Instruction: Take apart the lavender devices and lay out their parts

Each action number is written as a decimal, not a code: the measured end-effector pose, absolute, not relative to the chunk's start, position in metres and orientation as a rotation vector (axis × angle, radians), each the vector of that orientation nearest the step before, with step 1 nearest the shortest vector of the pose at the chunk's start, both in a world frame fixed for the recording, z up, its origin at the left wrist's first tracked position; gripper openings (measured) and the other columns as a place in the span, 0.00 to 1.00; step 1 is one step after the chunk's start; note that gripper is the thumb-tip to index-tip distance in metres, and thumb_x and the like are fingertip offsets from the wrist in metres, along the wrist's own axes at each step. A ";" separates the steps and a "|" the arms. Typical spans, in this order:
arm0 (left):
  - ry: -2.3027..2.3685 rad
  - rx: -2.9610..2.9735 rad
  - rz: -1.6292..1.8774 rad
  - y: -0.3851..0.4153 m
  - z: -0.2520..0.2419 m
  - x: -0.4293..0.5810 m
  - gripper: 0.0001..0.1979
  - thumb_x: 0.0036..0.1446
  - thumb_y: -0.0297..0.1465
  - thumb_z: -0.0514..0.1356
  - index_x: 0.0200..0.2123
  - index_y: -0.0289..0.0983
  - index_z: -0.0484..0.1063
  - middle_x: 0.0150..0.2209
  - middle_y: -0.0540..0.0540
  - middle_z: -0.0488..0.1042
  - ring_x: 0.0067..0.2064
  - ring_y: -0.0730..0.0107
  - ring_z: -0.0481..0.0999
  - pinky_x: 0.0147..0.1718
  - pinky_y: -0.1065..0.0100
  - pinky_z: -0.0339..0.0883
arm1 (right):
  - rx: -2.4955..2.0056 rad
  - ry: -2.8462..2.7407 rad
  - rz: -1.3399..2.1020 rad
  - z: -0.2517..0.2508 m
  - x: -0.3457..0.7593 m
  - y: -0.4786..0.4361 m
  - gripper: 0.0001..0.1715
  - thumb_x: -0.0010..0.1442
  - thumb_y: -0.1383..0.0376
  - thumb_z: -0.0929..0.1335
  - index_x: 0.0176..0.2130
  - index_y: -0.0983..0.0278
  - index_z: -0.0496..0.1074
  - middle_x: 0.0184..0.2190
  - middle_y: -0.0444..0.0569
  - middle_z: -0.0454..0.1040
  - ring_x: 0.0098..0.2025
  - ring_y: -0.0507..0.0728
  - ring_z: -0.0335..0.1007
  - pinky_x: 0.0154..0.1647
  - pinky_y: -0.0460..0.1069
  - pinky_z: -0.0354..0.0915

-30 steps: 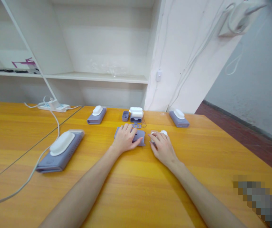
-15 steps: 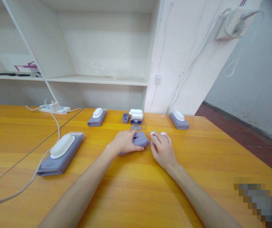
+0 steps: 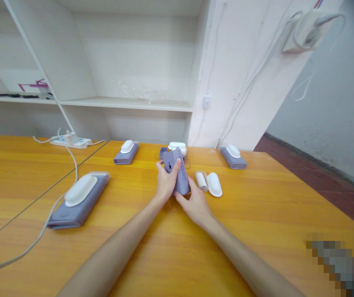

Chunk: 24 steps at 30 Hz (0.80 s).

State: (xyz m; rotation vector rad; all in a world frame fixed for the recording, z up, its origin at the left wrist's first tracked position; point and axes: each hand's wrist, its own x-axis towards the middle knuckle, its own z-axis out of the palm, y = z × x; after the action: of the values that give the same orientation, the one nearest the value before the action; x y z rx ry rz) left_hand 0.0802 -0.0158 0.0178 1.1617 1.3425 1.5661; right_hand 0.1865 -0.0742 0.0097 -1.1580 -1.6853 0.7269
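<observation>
A purple-grey plastic case (image 3: 183, 177) with rows of small holes and a dark slot is held up, tilted, over the middle of the table. My left hand (image 3: 166, 181) wraps its left side, thumb across the perforated face. At its lower end, my right hand (image 3: 197, 204) grips with thumb and fingers. Just right of the hands lie a white cylinder (image 3: 201, 181) and a white oval shell (image 3: 215, 185). Behind the case, white rounded pieces (image 3: 177, 146) and a small purple-grey cup (image 3: 163, 152) are partly hidden by it.
Similar purple-grey units with white oval tops stand at the near left (image 3: 79, 200), back left (image 3: 126, 152) and back right (image 3: 233, 157). A white power strip (image 3: 71, 141) sits at the back left, its cable running forward across the table. Shelves (image 3: 133, 103) rise behind.
The case has been lifted and turned so its perforated side shows. My right hand has left the white pieces and moved left onto the case's lower end.
</observation>
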 end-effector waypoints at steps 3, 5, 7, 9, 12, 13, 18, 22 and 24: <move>1.281 1.185 1.694 -0.019 0.011 0.080 0.31 0.48 0.49 0.61 0.49 0.39 0.56 0.46 0.41 0.69 0.46 0.63 0.72 0.46 0.63 0.64 | -1.206 -1.587 0.777 0.006 0.188 -0.066 0.28 0.51 0.66 0.69 0.52 0.61 0.63 0.46 0.48 0.71 0.46 0.57 0.68 0.49 0.53 0.64; 1.233 1.212 1.731 -0.021 0.008 0.079 0.31 0.49 0.47 0.62 0.50 0.39 0.55 0.47 0.41 0.69 0.48 0.64 0.71 0.48 0.63 0.63 | -1.204 -1.574 0.807 0.003 0.192 -0.062 0.27 0.51 0.65 0.69 0.51 0.62 0.63 0.45 0.48 0.72 0.46 0.57 0.69 0.49 0.52 0.64; 1.184 1.262 1.750 -0.023 0.006 0.078 0.34 0.48 0.45 0.63 0.53 0.39 0.53 0.49 0.41 0.68 0.50 0.64 0.70 0.50 0.62 0.62 | -1.179 -1.596 0.836 0.002 0.197 -0.061 0.27 0.51 0.65 0.69 0.51 0.61 0.64 0.45 0.47 0.72 0.45 0.56 0.69 0.49 0.52 0.65; 1.169 1.302 1.773 -0.024 0.005 0.079 0.39 0.46 0.43 0.65 0.57 0.40 0.48 0.52 0.41 0.65 0.52 0.63 0.68 0.52 0.61 0.61 | -1.167 -1.629 0.846 0.003 0.201 -0.060 0.27 0.51 0.65 0.69 0.51 0.61 0.64 0.44 0.47 0.72 0.44 0.57 0.69 0.47 0.52 0.65; 1.204 1.311 1.801 -0.025 0.004 0.079 0.46 0.44 0.41 0.67 0.60 0.42 0.42 0.55 0.39 0.62 0.55 0.61 0.66 0.54 0.59 0.58 | -1.143 -1.703 0.825 0.005 0.207 -0.059 0.28 0.50 0.66 0.69 0.52 0.61 0.64 0.46 0.48 0.71 0.46 0.58 0.68 0.48 0.53 0.65; 1.217 1.310 1.806 -0.025 0.004 0.079 0.48 0.44 0.41 0.67 0.61 0.42 0.41 0.56 0.39 0.61 0.55 0.61 0.65 0.55 0.58 0.57 | -1.128 -1.730 0.814 0.005 0.208 -0.059 0.29 0.51 0.66 0.69 0.53 0.61 0.63 0.47 0.48 0.71 0.47 0.58 0.68 0.49 0.53 0.64; 1.242 1.382 1.854 -0.029 0.006 0.078 0.47 0.46 0.40 0.66 0.62 0.44 0.41 0.59 0.40 0.57 0.58 0.60 0.62 0.56 0.59 0.55 | -1.119 -1.836 0.579 0.006 0.214 -0.058 0.34 0.51 0.66 0.69 0.56 0.58 0.60 0.50 0.48 0.68 0.50 0.58 0.64 0.53 0.55 0.61; 1.222 1.482 1.857 -0.031 0.008 0.078 0.38 0.50 0.40 0.63 0.59 0.44 0.47 0.58 0.42 0.57 0.56 0.61 0.63 0.55 0.60 0.57 | -1.133 -1.878 0.386 0.004 0.216 -0.059 0.35 0.51 0.67 0.69 0.58 0.58 0.58 0.51 0.49 0.66 0.53 0.59 0.61 0.56 0.55 0.58; 1.237 1.482 1.897 -0.031 0.007 0.078 0.36 0.51 0.39 0.62 0.58 0.42 0.48 0.57 0.41 0.57 0.56 0.61 0.63 0.55 0.60 0.56 | -1.140 -1.910 0.362 0.004 0.216 -0.060 0.36 0.51 0.67 0.68 0.58 0.58 0.57 0.51 0.49 0.66 0.53 0.59 0.61 0.56 0.55 0.58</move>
State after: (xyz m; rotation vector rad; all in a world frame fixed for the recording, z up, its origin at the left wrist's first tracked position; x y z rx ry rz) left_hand 0.0778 -0.0311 0.0071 1.4817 1.2369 1.8965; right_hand 0.2159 -0.0602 0.0042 -1.1397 -1.9100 0.3625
